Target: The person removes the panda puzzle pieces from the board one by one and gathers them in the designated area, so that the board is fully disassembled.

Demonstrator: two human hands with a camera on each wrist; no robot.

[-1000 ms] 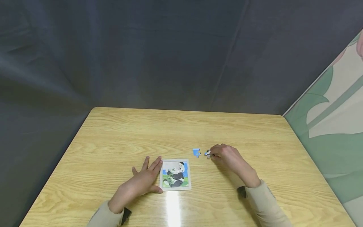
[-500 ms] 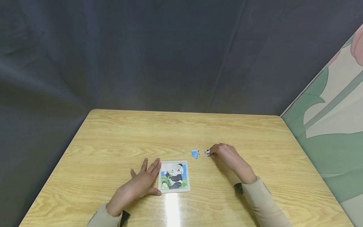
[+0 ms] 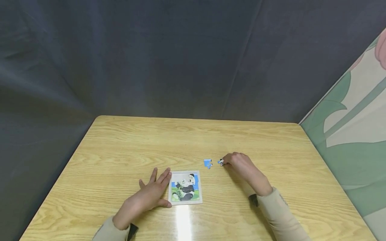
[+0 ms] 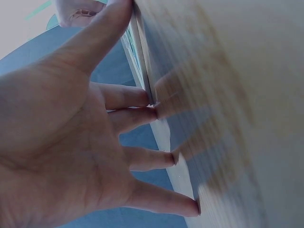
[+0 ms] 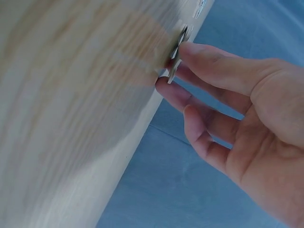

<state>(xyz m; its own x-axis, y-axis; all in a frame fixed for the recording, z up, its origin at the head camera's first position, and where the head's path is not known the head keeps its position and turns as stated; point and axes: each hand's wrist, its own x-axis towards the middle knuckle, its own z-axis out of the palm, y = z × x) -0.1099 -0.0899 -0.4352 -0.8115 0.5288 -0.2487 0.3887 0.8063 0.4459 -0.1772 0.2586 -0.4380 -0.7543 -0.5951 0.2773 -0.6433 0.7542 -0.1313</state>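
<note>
A square panda puzzle board [image 3: 200, 187] lies flat on the table, its upper left part showing bare pale backing. My left hand [image 3: 147, 194] rests at its left side, fingers spread and straight, with thumb and fingertips along the frame; the left wrist view shows the frame's edge [image 4: 137, 52] between them. To the right, my right hand [image 3: 245, 170] pinches a small black, white and blue puzzle piece [image 3: 220, 162] between thumb and fingers, tilted against the tabletop in the right wrist view. A blue puzzle piece [image 3: 207, 163] lies just left of it, apart from the board.
The wood-grain table [image 3: 120, 144] extends well past both hands, with a bright glare below the board. A dark curtain [image 3: 169, 60] hangs behind its far edge. On the right is a floral cloth [image 3: 359, 160].
The head view has shifted slightly. The right hand's piece has turned a little in its fingers, staying at about the same spot; the left hand and board keep their places together.
</note>
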